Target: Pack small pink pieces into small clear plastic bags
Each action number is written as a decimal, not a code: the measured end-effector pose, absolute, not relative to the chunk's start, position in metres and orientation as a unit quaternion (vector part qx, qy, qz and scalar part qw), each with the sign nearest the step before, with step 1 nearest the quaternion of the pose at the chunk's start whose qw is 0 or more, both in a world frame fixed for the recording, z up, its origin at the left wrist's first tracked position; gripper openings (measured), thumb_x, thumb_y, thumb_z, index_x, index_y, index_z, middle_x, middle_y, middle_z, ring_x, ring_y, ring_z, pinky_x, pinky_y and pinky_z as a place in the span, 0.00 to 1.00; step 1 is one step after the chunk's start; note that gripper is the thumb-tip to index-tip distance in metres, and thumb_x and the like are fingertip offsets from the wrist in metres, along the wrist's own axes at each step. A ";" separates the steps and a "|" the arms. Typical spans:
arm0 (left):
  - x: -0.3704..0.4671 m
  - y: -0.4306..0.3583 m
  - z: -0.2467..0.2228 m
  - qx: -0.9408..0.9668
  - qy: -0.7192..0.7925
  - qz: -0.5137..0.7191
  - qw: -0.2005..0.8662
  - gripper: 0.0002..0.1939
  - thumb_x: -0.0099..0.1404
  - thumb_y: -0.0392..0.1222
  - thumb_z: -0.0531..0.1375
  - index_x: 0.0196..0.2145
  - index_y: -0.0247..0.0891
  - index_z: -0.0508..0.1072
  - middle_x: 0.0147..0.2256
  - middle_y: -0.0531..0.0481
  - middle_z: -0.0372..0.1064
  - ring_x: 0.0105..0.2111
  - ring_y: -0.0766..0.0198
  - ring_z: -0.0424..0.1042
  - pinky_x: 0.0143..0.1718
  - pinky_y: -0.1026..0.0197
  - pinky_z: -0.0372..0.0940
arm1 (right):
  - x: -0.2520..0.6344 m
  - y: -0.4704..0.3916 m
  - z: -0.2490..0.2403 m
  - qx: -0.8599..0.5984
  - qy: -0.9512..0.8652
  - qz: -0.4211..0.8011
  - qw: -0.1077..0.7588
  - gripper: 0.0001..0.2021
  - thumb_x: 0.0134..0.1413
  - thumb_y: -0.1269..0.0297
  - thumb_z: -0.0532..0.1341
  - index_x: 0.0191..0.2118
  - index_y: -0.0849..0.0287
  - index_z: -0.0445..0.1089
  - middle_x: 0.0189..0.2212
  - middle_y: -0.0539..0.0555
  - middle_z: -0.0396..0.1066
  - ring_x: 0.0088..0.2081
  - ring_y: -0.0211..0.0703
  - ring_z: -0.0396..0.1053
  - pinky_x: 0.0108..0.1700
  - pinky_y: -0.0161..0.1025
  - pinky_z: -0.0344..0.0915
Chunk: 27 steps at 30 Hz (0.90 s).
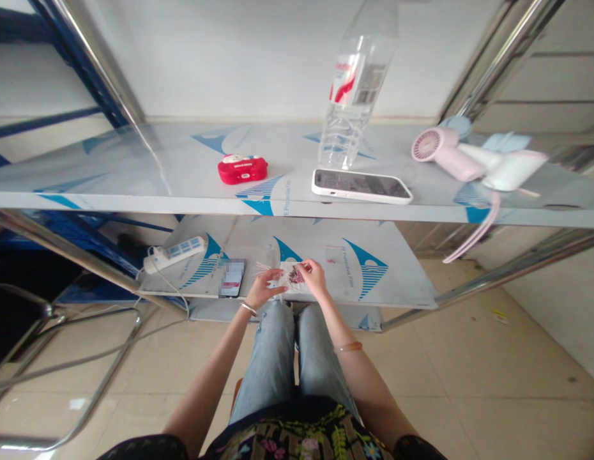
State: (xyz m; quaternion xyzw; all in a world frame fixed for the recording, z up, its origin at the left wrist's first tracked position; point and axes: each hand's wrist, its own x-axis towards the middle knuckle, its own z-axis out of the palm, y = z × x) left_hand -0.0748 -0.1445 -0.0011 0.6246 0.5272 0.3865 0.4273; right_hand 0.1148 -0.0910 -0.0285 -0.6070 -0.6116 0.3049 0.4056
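The main risk is w/ the clear packet (297,284), held low in the centre of the frame over the lower shelf (397,291), close to its front edge: if the pinch slips, the dark pink piece (296,275) inside could slide out toward the lap or floor, esp. if the packet's mouth is open. The R hand (315,278) seems to pinch the packet's upper right edge b/w thumb and fingers; the L hand (263,289) has thumb and forefinger apart at its left side, and I can't tell if they grip the film or only touch it. Thin film could also crease or tear if both hands pull unevenly. The loose clear film (267,259) just behind the L hand might get dragged along, b/c it's so near. The dark phone (234,278), left of that hand and near the shelf's front edge, could get nudged off by a wide elbow or wrist swing. Hard to make out: the pink piece's exact shape, whether the packet is sealed, and the fingertips, small and blurred against the plastic. The phone's screen is partly pixelated, the bottle (349,96) is cut off at the top edge, and the far left chair (100,377) runs out of frame.
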 end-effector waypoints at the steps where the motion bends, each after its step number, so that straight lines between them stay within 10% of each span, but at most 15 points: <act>1: -0.075 -0.144 -0.001 0.624 0.527 0.388 0.426 0.30 0.50 0.49 0.69 0.50 0.41 0.71 0.48 0.44 0.73 0.50 0.52 0.71 0.47 0.53 0.65 | 0.115 -0.089 -0.041 -0.633 -0.616 0.306 0.355 0.08 0.53 0.60 0.59 0.34 0.58 0.71 0.28 0.51 0.71 0.31 0.41 0.69 0.35 0.35 0.62; 5: -0.078 -0.145 -0.001 0.628 0.523 0.388 0.426 0.29 0.50 0.48 0.68 0.50 0.42 0.70 0.48 0.44 0.73 0.50 0.53 0.70 0.47 0.53 0.65 | 0.110 -0.091 -0.085 -0.664 -0.642 0.315 0.215 0.06 0.52 0.68 0.59 0.36 0.59 0.71 0.35 0.54 0.74 0.39 0.44 0.71 0.42 0.37 0.64; 12: -0.083 -0.150 0.007 0.631 0.539 0.376 0.412 0.27 0.50 0.46 0.68 0.49 0.41 0.71 0.47 0.45 0.73 0.49 0.53 0.70 0.45 0.55 0.64 | 0.096 -0.088 -0.114 -0.677 -0.647 0.272 0.222 0.10 0.52 0.74 0.58 0.39 0.59 0.72 0.48 0.58 0.70 0.55 0.49 0.63 0.52 0.42 0.62; 27: -0.087 -0.155 0.000 0.639 0.538 0.380 0.397 0.29 0.49 0.44 0.69 0.50 0.43 0.73 0.53 0.44 0.69 0.52 0.52 0.68 0.47 0.54 0.65 | 0.100 -0.093 -0.125 -0.676 -0.599 0.239 0.356 0.05 0.53 0.69 0.58 0.30 0.59 0.71 0.41 0.61 0.72 0.48 0.49 0.67 0.50 0.43 0.63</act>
